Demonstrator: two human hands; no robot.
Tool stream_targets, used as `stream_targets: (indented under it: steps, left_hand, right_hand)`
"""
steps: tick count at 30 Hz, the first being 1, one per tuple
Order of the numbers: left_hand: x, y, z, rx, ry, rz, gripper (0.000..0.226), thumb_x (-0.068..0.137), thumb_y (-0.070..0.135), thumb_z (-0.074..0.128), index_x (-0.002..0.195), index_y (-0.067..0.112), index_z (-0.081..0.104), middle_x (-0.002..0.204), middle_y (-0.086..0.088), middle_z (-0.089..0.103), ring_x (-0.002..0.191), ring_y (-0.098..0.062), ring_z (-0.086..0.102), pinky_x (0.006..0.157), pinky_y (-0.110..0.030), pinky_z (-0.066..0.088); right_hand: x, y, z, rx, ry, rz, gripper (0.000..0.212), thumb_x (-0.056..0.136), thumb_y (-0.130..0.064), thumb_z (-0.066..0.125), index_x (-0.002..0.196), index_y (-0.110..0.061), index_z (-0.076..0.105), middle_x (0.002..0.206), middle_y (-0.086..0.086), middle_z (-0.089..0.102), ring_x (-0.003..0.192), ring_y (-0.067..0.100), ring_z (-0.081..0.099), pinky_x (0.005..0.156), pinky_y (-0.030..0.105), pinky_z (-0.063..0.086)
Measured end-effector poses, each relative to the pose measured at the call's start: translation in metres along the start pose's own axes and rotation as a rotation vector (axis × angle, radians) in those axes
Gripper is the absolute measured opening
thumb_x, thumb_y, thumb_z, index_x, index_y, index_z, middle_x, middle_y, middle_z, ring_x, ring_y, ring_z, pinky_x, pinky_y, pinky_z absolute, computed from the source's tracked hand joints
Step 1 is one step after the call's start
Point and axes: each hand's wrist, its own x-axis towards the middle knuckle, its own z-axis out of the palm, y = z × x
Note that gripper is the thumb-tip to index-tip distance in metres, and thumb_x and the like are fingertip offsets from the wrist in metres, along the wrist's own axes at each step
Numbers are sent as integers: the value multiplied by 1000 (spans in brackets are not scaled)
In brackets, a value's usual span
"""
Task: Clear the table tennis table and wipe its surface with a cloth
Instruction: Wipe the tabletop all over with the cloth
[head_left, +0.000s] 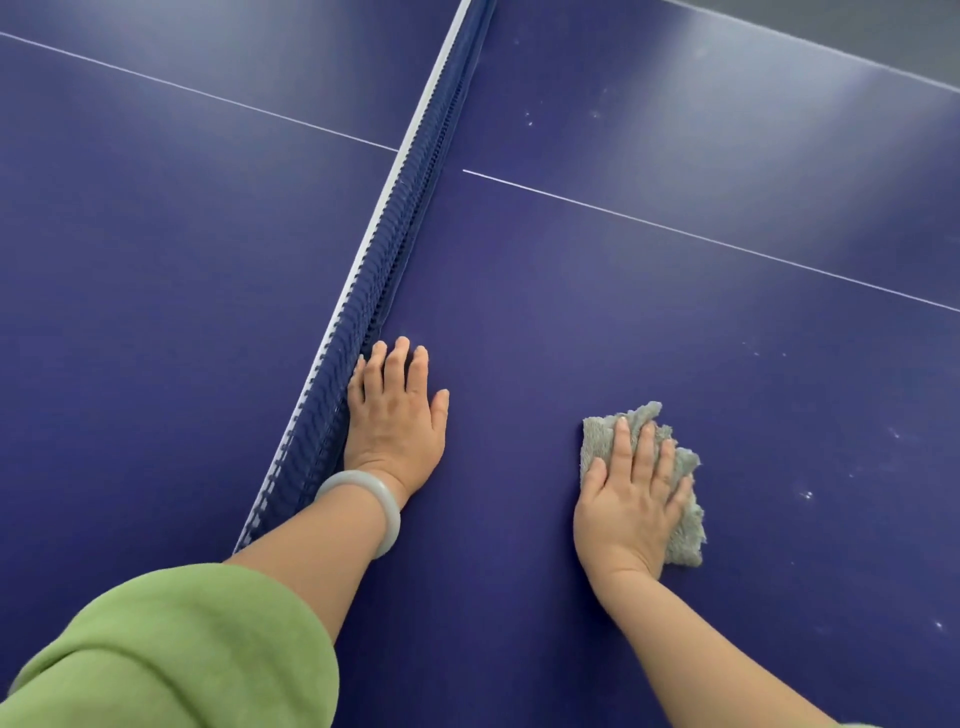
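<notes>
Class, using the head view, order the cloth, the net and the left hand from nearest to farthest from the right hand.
1. Cloth: under the right hand, touching it.
2. Left hand: off to the left, flat on the table.
3. Net: just beyond the left hand, across the table's middle.

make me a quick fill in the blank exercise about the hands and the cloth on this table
1. The right hand presses a ____ cloth flat on the table.
2. The left hand rests flat on the table, right beside the ____.
3. The sleeve on the left arm is ____.
4. The pale bangle sits on the ____ wrist.

Missing words: grey; net; green; left
</notes>
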Motion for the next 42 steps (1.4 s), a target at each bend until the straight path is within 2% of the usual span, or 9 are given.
stream_targets:
  steps: [6, 10, 13, 21, 23, 30, 35, 39, 42]
  left_hand:
    - [-40, 3, -17, -305, 16, 10, 47, 101, 25, 45, 146, 11, 41, 155, -9, 28, 146, -27, 21, 121, -42, 15]
    - [-134, 12, -6, -178, 42, -25, 49, 96, 24, 53, 141, 7, 48, 149, -15, 40, 141, -34, 35, 116, -52, 30]
    - [-187, 9, 6, -36, -6, -1, 54, 99, 34, 36, 145, 7, 44, 150, -16, 40, 142, -33, 34, 114, -52, 33]
    - [-200, 10, 13, 112, -29, 14, 63, 97, 38, 17, 150, 8, 34, 156, -15, 31, 148, -30, 23, 120, -49, 22]
    - [-201, 9, 13, 123, -31, 8, 64, 97, 39, 13, 152, 10, 31, 158, -13, 28, 149, -28, 19, 121, -47, 18]
    - [-200, 10, 17, 139, -45, -12, 60, 100, 39, 20, 155, 14, 21, 162, -9, 18, 151, -25, 9, 123, -44, 8]
    - [-203, 15, 13, 142, -43, -20, 64, 97, 40, 14, 152, 12, 32, 158, -11, 29, 149, -28, 22, 121, -47, 20]
    - [-200, 13, 10, 114, -58, -20, 62, 95, 39, 23, 147, 10, 41, 154, -13, 38, 145, -29, 31, 117, -49, 28]
    - [-199, 12, 10, 113, -49, -9, 61, 95, 38, 25, 147, 10, 42, 153, -13, 40, 144, -30, 33, 116, -49, 32]
  right_hand:
    - [1, -1, -1, 46, 3, -26, 58, 102, -40, 16, 158, -31, 0, 166, -6, -8, 152, 19, -13, 122, 50, -7]
    - [0, -1, -2, 62, -4, -58, 58, 102, -40, 17, 158, -31, 3, 166, -4, -6, 152, 21, -11, 121, 52, -7]
    - [0, 0, -5, 37, -23, -124, 56, 103, -40, 14, 158, -33, 1, 166, -4, -7, 152, 21, -12, 121, 52, -7]
    - [-91, 8, 11, -12, -74, -683, 58, 101, -42, 9, 158, -34, 6, 166, -4, -3, 152, 22, -11, 122, 52, -3]
    - [-106, 26, 13, -33, -89, -740, 59, 100, -44, 5, 158, -34, 5, 166, -5, -4, 152, 20, -13, 122, 51, -4]
    - [-112, 49, 14, 2, -58, -506, 56, 100, -43, 1, 155, -35, -8, 164, -5, -12, 151, 19, -18, 122, 49, -9]
    - [-113, 34, 14, -32, -26, -676, 58, 101, -40, 12, 157, -29, 18, 164, 0, 14, 153, 25, 4, 121, 53, 7]
    - [-58, -6, 7, -19, -87, -615, 59, 99, -43, 0, 157, -34, 3, 166, -5, -3, 152, 19, -12, 122, 49, -7]
    - [-7, -55, 0, 100, -142, -495, 54, 103, -40, 12, 157, -37, 5, 166, -7, -6, 151, 17, -15, 120, 48, -14]
